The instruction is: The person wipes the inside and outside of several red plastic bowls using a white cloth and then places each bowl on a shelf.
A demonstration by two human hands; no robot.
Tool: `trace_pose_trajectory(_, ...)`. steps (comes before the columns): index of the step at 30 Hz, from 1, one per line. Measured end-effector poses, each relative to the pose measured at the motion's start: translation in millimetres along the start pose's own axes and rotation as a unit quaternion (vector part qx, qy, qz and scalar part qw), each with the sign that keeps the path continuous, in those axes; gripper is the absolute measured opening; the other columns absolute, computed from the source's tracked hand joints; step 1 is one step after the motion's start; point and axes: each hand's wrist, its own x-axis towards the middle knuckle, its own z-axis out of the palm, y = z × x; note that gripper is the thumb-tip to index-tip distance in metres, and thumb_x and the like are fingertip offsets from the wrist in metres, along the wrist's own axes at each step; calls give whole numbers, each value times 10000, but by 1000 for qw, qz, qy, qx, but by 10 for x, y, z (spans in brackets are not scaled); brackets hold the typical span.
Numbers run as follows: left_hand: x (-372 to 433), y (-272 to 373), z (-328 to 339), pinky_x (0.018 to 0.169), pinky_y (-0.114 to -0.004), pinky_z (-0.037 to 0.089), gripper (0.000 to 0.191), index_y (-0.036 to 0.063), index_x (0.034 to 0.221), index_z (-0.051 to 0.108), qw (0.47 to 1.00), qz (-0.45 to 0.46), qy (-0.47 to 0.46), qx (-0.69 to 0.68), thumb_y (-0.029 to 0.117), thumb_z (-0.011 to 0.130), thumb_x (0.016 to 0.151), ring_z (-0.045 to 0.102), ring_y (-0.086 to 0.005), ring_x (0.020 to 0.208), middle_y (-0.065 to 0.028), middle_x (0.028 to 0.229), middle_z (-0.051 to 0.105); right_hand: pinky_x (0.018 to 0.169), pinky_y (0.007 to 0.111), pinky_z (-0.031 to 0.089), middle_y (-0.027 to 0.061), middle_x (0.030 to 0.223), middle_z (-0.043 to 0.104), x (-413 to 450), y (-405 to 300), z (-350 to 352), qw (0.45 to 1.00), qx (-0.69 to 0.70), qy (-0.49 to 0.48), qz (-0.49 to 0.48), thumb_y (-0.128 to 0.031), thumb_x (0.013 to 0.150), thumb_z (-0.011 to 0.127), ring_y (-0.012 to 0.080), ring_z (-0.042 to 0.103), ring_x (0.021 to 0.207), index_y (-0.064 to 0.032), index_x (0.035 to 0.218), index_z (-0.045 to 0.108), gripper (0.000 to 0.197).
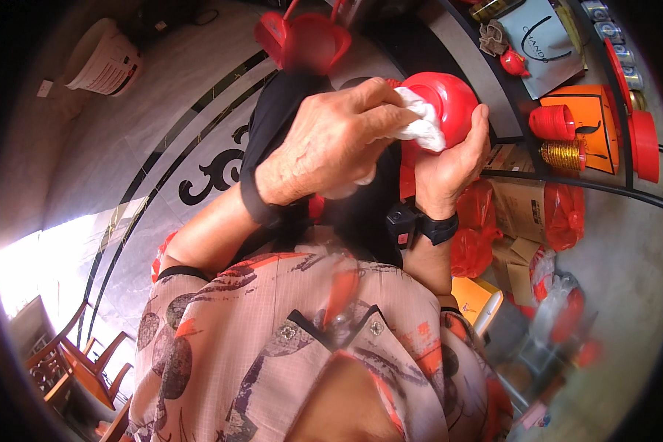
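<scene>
My right hand (452, 160) supports a glossy red bowl (457, 105) from below, its thumb along the right side. The bowl is tilted so that its underside and foot ring show. In my left hand (340, 130) is a crumpled white cloth (424, 124), pinched between thumb and fingers and touching the bowl's underside. Both hands are above my lap, over dark trousers (282, 110). A black wrist strap with a small box-shaped device (402, 224) is on the right wrist, and a dark band (254, 193) circles the left.
Right of me, a black-framed shelf (574, 187) holds stacked red cups (551, 122), an orange box (602, 127) and a pale blue paper bag (550, 50). Red plastic bags (472, 243) and cartons (516, 207) lie below. At left are a white bucket (105, 61) and wooden chair (91, 370).
</scene>
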Motion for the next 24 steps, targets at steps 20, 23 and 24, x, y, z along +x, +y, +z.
trace_pose_trajectory(20,103,151,-189,647,-362,557,410,57,1083,671,997,6,42,-61,-3,712,680,672,-285,791,-92,1018,627,746,345,503,67,969,623,106,148,-172,985,-86,-128,-73,-383,989,530,213,618,863,-14,995,582,373)
trace_pose_trajectory(23,69,237,108,619,-363,548,363,78,1070,669,990,80,36,111,92,705,710,643,-254,720,-75,1021,605,660,315,457,17,844,593,-123,143,-31,935,-208,-188,-217,-296,980,567,142,555,712,-54,856,547,273)
trace_pose_trajectory(24,109,260,99,617,-365,547,312,79,1045,671,992,37,42,113,106,701,736,645,-264,719,-79,1010,608,653,303,450,2,860,602,-163,105,6,957,-149,-186,-164,-283,989,558,110,542,725,-31,891,570,271)
